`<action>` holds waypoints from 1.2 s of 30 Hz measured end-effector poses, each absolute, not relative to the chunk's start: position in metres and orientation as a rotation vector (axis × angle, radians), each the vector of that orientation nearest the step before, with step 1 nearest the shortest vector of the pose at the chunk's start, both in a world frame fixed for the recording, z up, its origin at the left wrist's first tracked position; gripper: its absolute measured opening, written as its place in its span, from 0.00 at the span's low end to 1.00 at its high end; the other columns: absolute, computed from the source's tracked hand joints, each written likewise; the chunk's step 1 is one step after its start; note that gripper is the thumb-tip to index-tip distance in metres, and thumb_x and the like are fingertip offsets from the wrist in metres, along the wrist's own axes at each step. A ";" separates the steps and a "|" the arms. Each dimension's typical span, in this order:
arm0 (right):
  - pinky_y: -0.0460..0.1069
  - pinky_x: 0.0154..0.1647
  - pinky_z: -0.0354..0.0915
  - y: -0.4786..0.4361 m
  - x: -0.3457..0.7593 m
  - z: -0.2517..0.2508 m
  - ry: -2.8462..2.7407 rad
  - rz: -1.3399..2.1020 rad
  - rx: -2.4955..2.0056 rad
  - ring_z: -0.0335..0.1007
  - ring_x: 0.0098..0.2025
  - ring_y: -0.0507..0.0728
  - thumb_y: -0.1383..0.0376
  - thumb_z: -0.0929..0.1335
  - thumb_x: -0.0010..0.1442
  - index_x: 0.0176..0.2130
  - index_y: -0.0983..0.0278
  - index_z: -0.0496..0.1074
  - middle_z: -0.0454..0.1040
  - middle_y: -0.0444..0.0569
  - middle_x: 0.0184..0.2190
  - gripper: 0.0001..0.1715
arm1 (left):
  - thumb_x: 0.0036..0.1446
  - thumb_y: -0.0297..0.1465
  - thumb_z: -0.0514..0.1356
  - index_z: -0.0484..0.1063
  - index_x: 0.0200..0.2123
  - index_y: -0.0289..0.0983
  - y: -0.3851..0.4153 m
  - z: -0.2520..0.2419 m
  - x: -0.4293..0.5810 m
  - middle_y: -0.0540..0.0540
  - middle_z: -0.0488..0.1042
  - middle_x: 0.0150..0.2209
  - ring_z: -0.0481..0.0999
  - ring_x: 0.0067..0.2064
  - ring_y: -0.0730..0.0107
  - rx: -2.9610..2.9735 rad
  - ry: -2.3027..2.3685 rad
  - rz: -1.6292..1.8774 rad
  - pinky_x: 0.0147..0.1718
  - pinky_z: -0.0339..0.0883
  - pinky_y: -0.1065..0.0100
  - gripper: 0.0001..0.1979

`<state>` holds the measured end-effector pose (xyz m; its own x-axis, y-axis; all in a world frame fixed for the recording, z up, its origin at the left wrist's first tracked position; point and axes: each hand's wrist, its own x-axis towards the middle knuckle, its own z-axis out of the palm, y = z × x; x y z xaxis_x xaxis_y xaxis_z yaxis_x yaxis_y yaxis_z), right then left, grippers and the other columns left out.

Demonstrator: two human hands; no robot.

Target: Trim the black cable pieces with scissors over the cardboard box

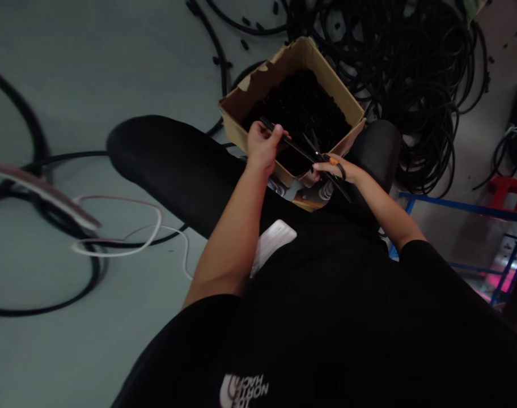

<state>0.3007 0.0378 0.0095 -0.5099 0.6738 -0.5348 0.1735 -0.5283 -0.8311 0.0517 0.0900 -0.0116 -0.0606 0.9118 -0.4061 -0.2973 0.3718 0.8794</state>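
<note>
Pinching of black cable length (pixel 295 144) seen, left hand (pixel 262 148) closed round it above cardboard box (pixel 284 68) of black cut pieces (pixel 303 110) between knees. Scissors (pixel 326 170) held firmly in right hand (pixel 337 168), blades part open at cable. Fingers could be nicked if cable slips; offcut could be lost outside box among heaped cable (pixel 415 96) at right.

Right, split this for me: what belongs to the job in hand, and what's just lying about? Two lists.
In use: left hand gripping a black cable piece; right hand holding black scissors; cardboard box of black pieces.

Lying about: black cable heap; white wire; red stool; blue metal frame.
</note>
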 end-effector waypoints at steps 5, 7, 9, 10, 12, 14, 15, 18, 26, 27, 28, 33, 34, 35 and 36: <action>0.46 0.30 0.75 0.006 0.315 0.047 -1.285 2.155 -1.304 0.77 0.27 0.54 0.39 0.86 0.71 0.32 0.61 0.77 0.82 0.47 0.25 0.36 | 0.97 0.54 0.67 0.60 0.44 0.44 0.106 0.021 0.033 0.56 0.74 0.35 0.88 0.54 0.70 0.538 1.481 1.120 0.47 0.72 0.72 0.30; 0.45 0.31 0.73 -0.010 0.321 0.062 -1.314 2.139 -1.271 0.75 0.26 0.52 0.39 0.85 0.73 0.32 0.62 0.77 0.80 0.46 0.24 0.36 | 1.05 0.39 0.52 0.53 0.42 0.45 0.112 0.029 0.023 0.57 0.69 0.34 0.84 0.54 0.77 0.510 1.587 1.134 0.49 0.66 0.72 0.27; 0.45 0.32 0.72 -0.024 0.323 0.072 -1.330 2.134 -1.249 0.74 0.26 0.52 0.39 0.85 0.74 0.32 0.62 0.78 0.78 0.45 0.24 0.36 | 1.06 0.35 0.48 0.50 0.42 0.45 0.114 0.032 0.020 0.57 0.67 0.35 0.82 0.52 0.80 0.510 1.606 1.180 0.49 0.63 0.71 0.27; 0.46 0.32 0.72 -0.029 0.322 0.075 -1.315 2.121 -1.273 0.73 0.26 0.52 0.38 0.85 0.73 0.32 0.61 0.77 0.78 0.44 0.23 0.36 | 1.06 0.37 0.51 0.51 0.42 0.45 0.113 0.032 0.021 0.57 0.68 0.35 0.83 0.50 0.79 0.504 1.571 1.203 0.47 0.63 0.71 0.28; 0.46 0.31 0.69 -0.038 0.314 0.076 -1.246 2.063 -1.369 0.71 0.25 0.52 0.38 0.86 0.71 0.34 0.60 0.76 0.76 0.42 0.22 0.36 | 1.02 0.44 0.63 0.59 0.42 0.44 0.109 0.033 0.028 0.56 0.72 0.34 0.85 0.44 0.75 0.442 1.435 1.222 0.41 0.65 0.71 0.29; 0.46 0.30 0.67 -0.042 0.301 0.071 -1.146 2.001 -1.449 0.69 0.24 0.52 0.38 0.88 0.70 0.34 0.59 0.74 0.76 0.41 0.22 0.37 | 0.96 0.48 0.72 0.68 0.43 0.44 0.105 0.034 0.038 0.54 0.77 0.32 0.83 0.36 0.72 0.298 1.295 1.199 0.34 0.68 0.70 0.27; 0.46 0.29 0.66 -0.043 0.292 0.067 -1.102 1.985 -1.470 0.69 0.24 0.51 0.37 0.88 0.70 0.34 0.59 0.73 0.76 0.41 0.22 0.38 | 0.95 0.49 0.73 0.73 0.44 0.44 0.103 0.036 0.042 0.54 0.78 0.31 0.81 0.32 0.71 0.215 1.241 1.175 0.30 0.70 0.70 0.24; 0.46 0.28 0.65 -0.043 0.262 0.055 -1.008 1.979 -1.495 0.66 0.23 0.51 0.36 0.85 0.76 0.30 0.58 0.69 0.73 0.41 0.20 0.42 | 0.96 0.50 0.68 0.78 0.46 0.45 0.104 0.043 0.043 0.54 0.73 0.26 0.71 0.23 0.70 0.008 1.172 1.136 0.23 0.68 0.71 0.22; 0.44 0.29 0.65 -0.020 0.202 0.055 -1.064 1.991 -1.441 0.66 0.24 0.49 0.49 0.84 0.82 0.30 0.58 0.67 0.71 0.39 0.20 0.39 | 1.03 0.43 0.55 0.73 0.46 0.42 0.110 0.055 0.019 0.56 0.61 0.29 0.61 0.24 0.72 0.100 1.198 1.261 0.24 0.53 0.70 0.24; 0.44 0.30 0.65 -0.017 0.203 0.061 -1.124 2.020 -1.429 0.66 0.25 0.50 0.51 0.84 0.83 0.31 0.59 0.67 0.72 0.40 0.21 0.36 | 1.05 0.40 0.51 0.72 0.47 0.41 0.110 0.056 0.014 0.57 0.59 0.30 0.57 0.25 0.73 0.108 1.212 1.288 0.25 0.50 0.70 0.24; 0.44 0.31 0.65 -0.015 0.208 0.067 -1.192 2.058 -1.416 0.66 0.26 0.50 0.54 0.84 0.82 0.33 0.59 0.68 0.73 0.39 0.22 0.33 | 1.06 0.37 0.48 0.70 0.47 0.41 0.111 0.057 0.009 0.57 0.57 0.31 0.55 0.25 0.73 0.098 1.229 1.328 0.25 0.48 0.71 0.24; 0.48 0.36 0.70 -0.021 0.312 0.123 -1.741 2.366 -1.287 0.72 0.33 0.54 0.57 0.83 0.78 0.47 0.60 0.74 0.77 0.39 0.31 0.19 | 1.06 0.37 0.41 0.64 0.46 0.41 0.123 0.066 -0.019 0.59 0.54 0.31 0.55 0.23 0.77 -0.164 1.322 1.554 0.23 0.48 0.76 0.27; 0.49 0.37 0.71 -0.024 0.348 0.138 -1.846 2.363 -1.367 0.74 0.34 0.55 0.56 0.82 0.79 0.47 0.60 0.73 0.78 0.41 0.32 0.19 | 1.06 0.38 0.41 0.64 0.46 0.41 0.125 0.068 -0.021 0.59 0.55 0.30 0.56 0.22 0.78 -0.204 1.319 1.578 0.23 0.49 0.77 0.27; 0.51 0.38 0.73 -0.026 0.387 0.155 -1.982 2.272 -1.523 0.76 0.35 0.57 0.56 0.80 0.78 0.46 0.59 0.73 0.81 0.45 0.33 0.17 | 1.06 0.39 0.43 0.64 0.46 0.41 0.126 0.069 -0.022 0.59 0.55 0.30 0.56 0.22 0.79 -0.223 1.317 1.591 0.23 0.50 0.78 0.27; 0.53 0.41 0.76 -0.026 0.428 0.173 -2.165 2.047 -1.718 0.80 0.38 0.60 0.57 0.80 0.76 0.45 0.59 0.74 0.85 0.50 0.38 0.15 | 1.06 0.40 0.45 0.64 0.46 0.41 0.127 0.069 -0.021 0.59 0.55 0.30 0.57 0.22 0.80 -0.222 1.318 1.597 0.23 0.50 0.78 0.26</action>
<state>0.4282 -0.0263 0.1727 -0.4681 0.4402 -0.7662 0.7896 -0.1809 -0.5863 -0.0214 0.1270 0.0695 -0.4728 0.5678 -0.6738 -0.7691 0.1072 0.6300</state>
